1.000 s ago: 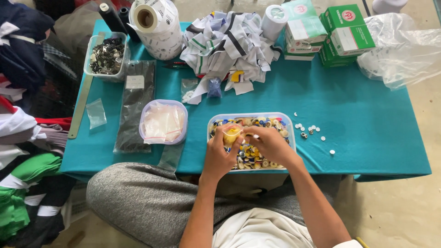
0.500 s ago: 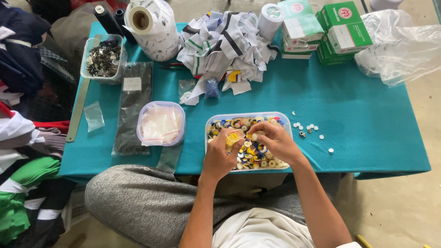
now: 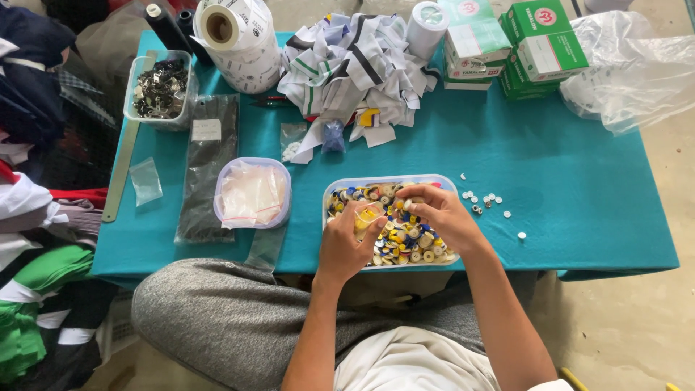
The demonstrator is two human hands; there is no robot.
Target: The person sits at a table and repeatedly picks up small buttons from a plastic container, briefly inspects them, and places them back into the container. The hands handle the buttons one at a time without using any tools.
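A clear rectangular tub (image 3: 391,179) full of mixed yellow, blue and white buttons (image 3: 405,242) stands at the near edge of the teal table (image 3: 579,195). My left hand (image 3: 346,247) rests on the tub's left side, thumb and fingers pinched on a small yellow item (image 3: 364,216) that is too small to make out. My right hand (image 3: 443,215) lies over the middle of the tub with its fingers curled down among the buttons near the left fingertips. Whether it holds a button is hidden.
Loose white buttons (image 3: 485,199) lie right of the tub. To its left are a round tub of small clear bags (image 3: 252,194), a black flat packet (image 3: 208,163) and a metal ruler (image 3: 119,166). Fabric scraps (image 3: 355,65), a label roll (image 3: 235,36) and green boxes (image 3: 536,43) line the back.
My right hand has shifted a little within the tub, towards the left fingertips. The left hand still pinches the yellow item in much the same spot.
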